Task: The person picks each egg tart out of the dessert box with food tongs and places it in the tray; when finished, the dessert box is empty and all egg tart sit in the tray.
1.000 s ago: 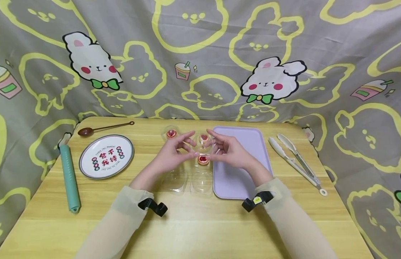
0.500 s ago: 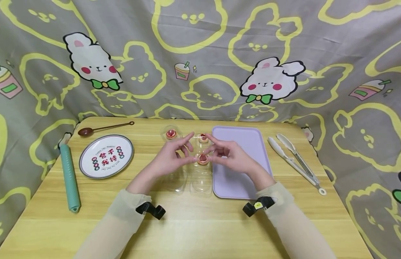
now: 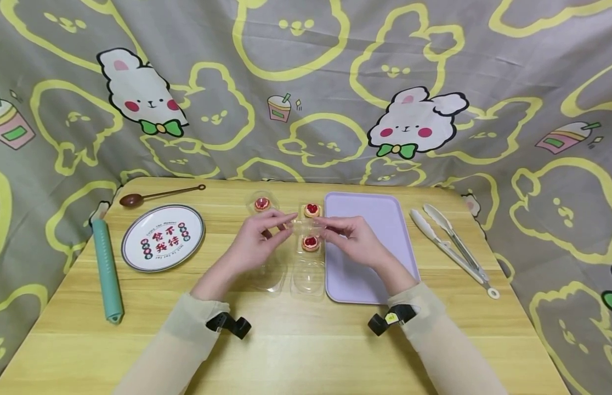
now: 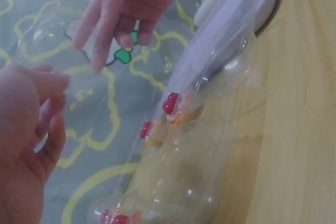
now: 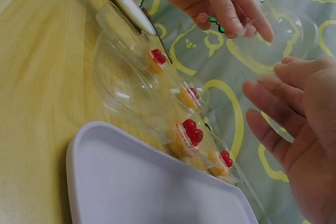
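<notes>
My left hand [image 3: 256, 238] and right hand [image 3: 354, 238] face each other over the table's middle. Between their fingertips is a clear domed plastic lid [image 5: 281, 35], held by its sides above the back right box. A tart [image 3: 312, 210] with red topping sits in that box. Nearer me, another red-topped tart [image 3: 310, 243] lies in a clear box whose lid [image 3: 308, 278] is folded open toward me. To the left, a third tart [image 3: 262, 204] sits at the back; a further tart [image 5: 157, 60] is hidden from the head view by my left hand.
A lilac tray [image 3: 370, 282] lies right of the boxes, with tongs [image 3: 454, 252] beyond it. On the left are a plate [image 3: 163, 260], a brown spoon [image 3: 133, 201] and a teal stick-like thing [image 3: 107, 274]. Another open clear lid [image 3: 270, 277] lies near my left wrist. A patterned curtain [image 3: 306, 82] hangs behind.
Both hands dipped slightly toward each other, then spread a little apart. The clear lid has come off the view of the back right tart, tipping toward me.
</notes>
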Action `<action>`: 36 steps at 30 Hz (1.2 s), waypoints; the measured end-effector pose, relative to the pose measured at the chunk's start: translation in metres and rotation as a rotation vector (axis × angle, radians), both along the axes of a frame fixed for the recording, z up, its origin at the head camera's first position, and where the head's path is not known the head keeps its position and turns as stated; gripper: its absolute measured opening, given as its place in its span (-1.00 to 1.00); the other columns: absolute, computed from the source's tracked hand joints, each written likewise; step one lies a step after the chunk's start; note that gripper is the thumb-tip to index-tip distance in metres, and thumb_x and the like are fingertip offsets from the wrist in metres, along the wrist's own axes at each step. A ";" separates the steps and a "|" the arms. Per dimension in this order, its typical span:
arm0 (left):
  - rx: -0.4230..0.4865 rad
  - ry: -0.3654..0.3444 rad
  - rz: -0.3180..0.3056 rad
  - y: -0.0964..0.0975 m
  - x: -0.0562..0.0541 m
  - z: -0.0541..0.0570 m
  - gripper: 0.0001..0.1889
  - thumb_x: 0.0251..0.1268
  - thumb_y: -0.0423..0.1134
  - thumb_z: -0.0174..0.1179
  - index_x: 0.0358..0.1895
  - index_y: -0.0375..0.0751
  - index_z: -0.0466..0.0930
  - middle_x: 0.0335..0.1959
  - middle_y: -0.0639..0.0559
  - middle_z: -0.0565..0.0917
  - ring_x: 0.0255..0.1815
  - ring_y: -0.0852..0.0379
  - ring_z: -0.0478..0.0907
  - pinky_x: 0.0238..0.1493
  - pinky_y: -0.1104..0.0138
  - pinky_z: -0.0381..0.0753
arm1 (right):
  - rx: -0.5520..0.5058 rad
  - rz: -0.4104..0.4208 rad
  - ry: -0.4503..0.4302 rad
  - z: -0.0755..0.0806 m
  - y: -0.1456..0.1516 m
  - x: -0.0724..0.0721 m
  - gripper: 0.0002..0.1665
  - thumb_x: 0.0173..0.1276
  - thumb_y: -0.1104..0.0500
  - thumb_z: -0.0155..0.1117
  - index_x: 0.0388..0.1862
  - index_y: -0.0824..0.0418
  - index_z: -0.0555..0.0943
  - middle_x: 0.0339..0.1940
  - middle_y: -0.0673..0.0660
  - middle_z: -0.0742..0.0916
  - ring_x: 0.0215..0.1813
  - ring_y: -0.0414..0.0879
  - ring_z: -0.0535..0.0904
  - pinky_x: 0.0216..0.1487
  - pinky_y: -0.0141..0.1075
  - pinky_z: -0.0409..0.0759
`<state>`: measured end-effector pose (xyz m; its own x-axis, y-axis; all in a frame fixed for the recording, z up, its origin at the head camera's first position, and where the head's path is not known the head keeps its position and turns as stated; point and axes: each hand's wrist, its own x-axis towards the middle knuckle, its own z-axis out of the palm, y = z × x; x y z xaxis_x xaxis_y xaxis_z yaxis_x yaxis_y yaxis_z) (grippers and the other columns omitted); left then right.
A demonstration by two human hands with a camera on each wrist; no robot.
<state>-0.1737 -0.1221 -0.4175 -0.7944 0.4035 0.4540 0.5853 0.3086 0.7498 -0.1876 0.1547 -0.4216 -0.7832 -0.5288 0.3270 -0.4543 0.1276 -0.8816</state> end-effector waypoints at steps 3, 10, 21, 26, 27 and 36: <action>0.043 0.020 0.016 0.000 0.000 -0.002 -0.70 0.40 -0.50 0.37 0.13 -0.21 0.81 0.06 -0.04 0.71 -0.08 0.08 0.61 -0.32 0.29 0.66 | -0.028 -0.016 -0.026 -0.001 -0.002 0.001 -0.63 0.53 0.43 0.29 0.27 0.38 0.69 0.08 0.32 0.80 -0.03 0.22 0.79 0.06 -0.13 0.77; 0.057 -0.144 0.061 0.004 0.005 -0.006 -0.72 0.48 -0.40 0.33 0.17 -0.16 0.80 0.12 0.03 0.79 -0.24 0.01 0.74 -0.57 0.37 0.58 | -0.075 0.017 -0.077 -0.002 -0.005 0.003 -0.57 0.60 0.44 0.16 0.39 0.42 0.57 0.18 0.34 0.75 -0.08 0.26 0.81 0.12 -0.06 0.75; -0.013 -0.257 0.010 0.004 0.009 -0.010 -0.34 0.40 -0.14 0.47 0.50 -0.19 0.49 0.19 0.04 0.76 -0.09 0.14 0.78 -0.32 0.28 0.78 | -0.060 0.099 -0.158 -0.004 -0.001 0.005 -0.28 0.57 0.38 0.26 0.62 0.35 0.28 0.44 0.34 0.59 0.15 0.32 0.72 0.25 -0.20 0.66; 0.007 -0.254 0.019 0.004 0.008 -0.011 -0.39 0.50 -0.08 0.37 0.50 -0.23 0.49 0.19 -0.01 0.76 0.02 0.13 0.77 -0.14 0.27 0.79 | -0.035 0.091 -0.150 -0.004 -0.003 0.006 -0.26 0.56 0.34 0.30 0.63 0.33 0.29 0.46 0.29 0.58 0.08 0.41 0.73 0.19 -0.24 0.69; 0.009 -0.258 0.020 0.004 0.009 -0.011 -0.39 0.50 -0.08 0.37 0.50 -0.23 0.48 0.19 -0.01 0.76 0.01 0.13 0.77 -0.13 0.27 0.79 | -0.024 0.085 -0.146 -0.003 -0.003 0.006 -0.26 0.55 0.34 0.32 0.63 0.32 0.29 0.46 0.28 0.59 0.06 0.39 0.73 0.16 -0.24 0.70; 0.013 -0.307 0.025 0.002 0.011 -0.006 -0.30 0.43 -0.05 0.43 0.55 -0.14 0.43 0.24 0.03 0.73 0.00 0.11 0.77 -0.14 0.26 0.79 | 0.018 0.093 -0.153 0.000 -0.004 0.007 -0.16 0.50 0.34 0.39 0.67 0.24 0.25 0.47 0.22 0.58 0.14 0.24 0.75 0.20 -0.19 0.70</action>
